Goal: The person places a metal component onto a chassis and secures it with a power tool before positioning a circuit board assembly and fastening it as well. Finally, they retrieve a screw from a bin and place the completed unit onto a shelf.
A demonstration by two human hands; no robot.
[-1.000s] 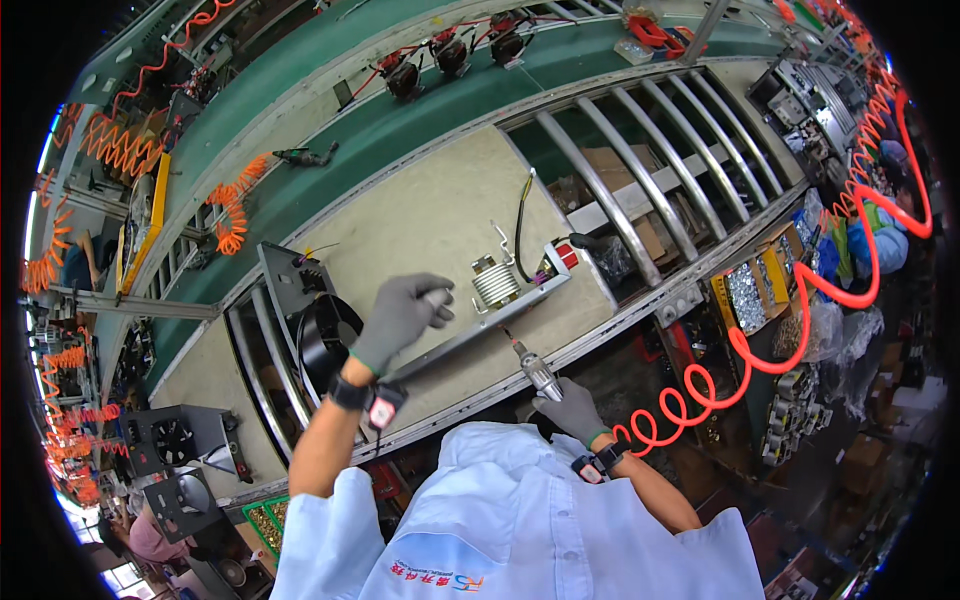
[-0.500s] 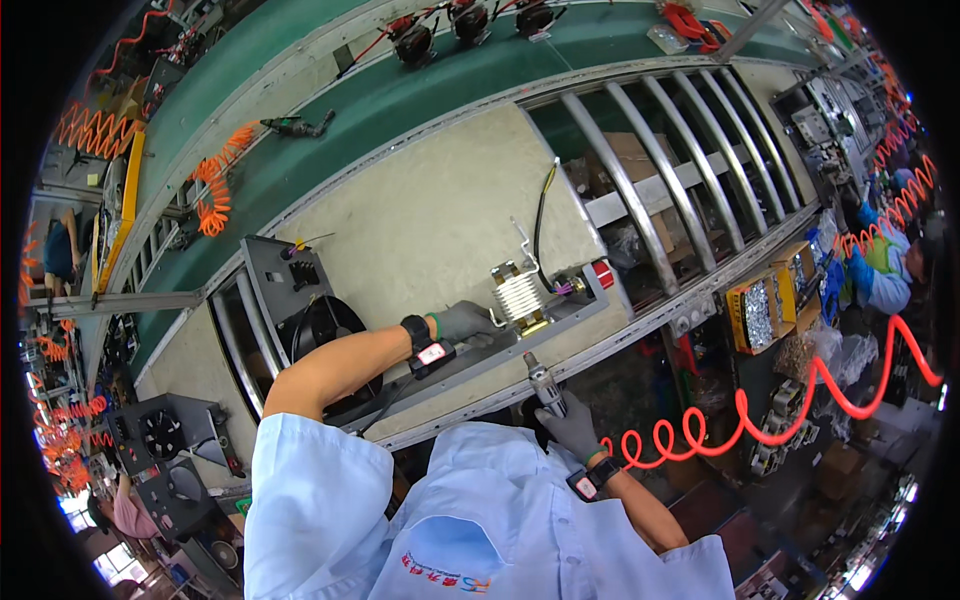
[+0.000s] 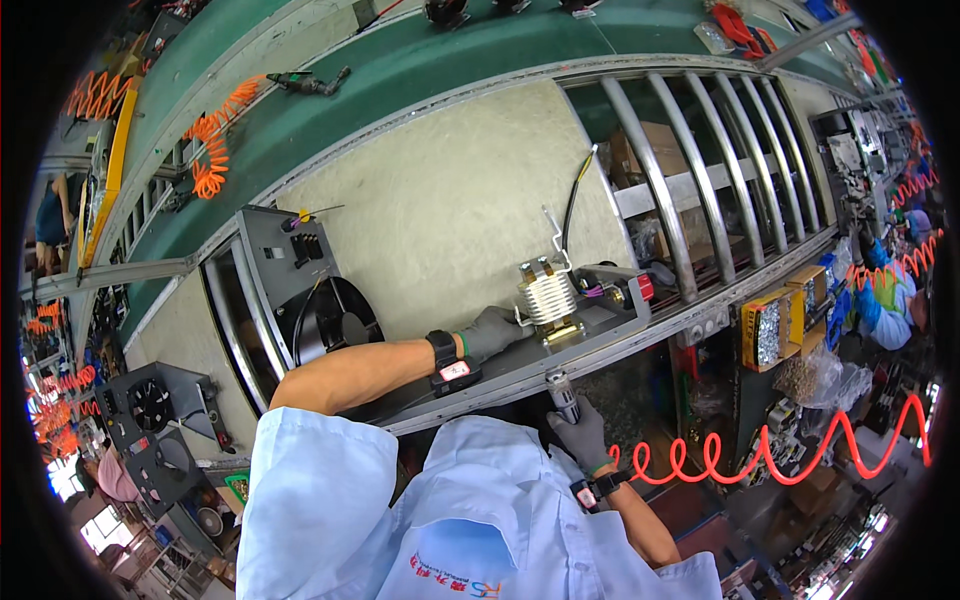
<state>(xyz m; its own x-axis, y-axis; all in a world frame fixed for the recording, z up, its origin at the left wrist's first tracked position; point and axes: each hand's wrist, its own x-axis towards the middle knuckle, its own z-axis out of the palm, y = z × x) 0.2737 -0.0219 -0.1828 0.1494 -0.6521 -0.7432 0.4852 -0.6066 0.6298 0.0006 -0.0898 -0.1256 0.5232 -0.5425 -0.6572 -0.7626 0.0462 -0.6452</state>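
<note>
By one bench [image 3: 450,165], right hand [image 3: 582,436] gripping one driver [image 3: 562,397]; left hand [image 3: 493,334] beside one coil [image 3: 550,298], hold unclear.

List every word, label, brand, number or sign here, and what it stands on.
Light blue shirt: red characters on the chest; I won't copy the wording.
Yellow box: printing on its side; not copied either.
Left wrist device: marks too small to read.
Right wrist device: likewise unreadable.

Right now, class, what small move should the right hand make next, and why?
Perhaps bring the power tool nearer the coil: the right hand grips it, tip toward the grey panel, while the left hand is beside the coil.
</note>
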